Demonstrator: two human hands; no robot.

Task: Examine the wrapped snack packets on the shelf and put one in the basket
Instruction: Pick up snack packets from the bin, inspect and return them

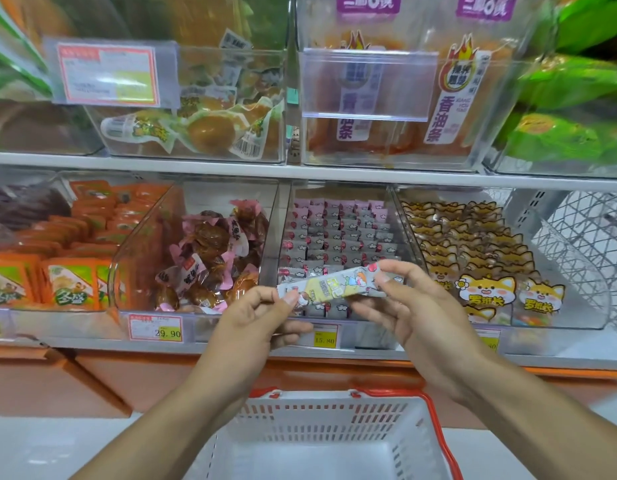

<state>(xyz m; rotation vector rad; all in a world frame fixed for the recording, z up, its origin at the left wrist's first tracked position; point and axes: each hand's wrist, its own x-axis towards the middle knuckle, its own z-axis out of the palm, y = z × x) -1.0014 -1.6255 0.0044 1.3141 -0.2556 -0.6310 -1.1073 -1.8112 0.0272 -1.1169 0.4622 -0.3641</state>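
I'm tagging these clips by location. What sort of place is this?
Most likely a snack aisle in a shop: clear bins of wrapped snacks on shelves, price tags along the shelf edge, and a shopping basket below the hands.

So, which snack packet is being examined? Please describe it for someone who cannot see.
Find the lower shelf's clear bin of small pink-and-grey packets. In front of it, both hands pinch one long, pale yellow-and-white wrapped packet by its ends. It alone is off the shelf, above the white basket.

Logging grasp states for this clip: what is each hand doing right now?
Left hand: fingers pinch the left end of the snack packet.
Right hand: fingers pinch the packet's right end.
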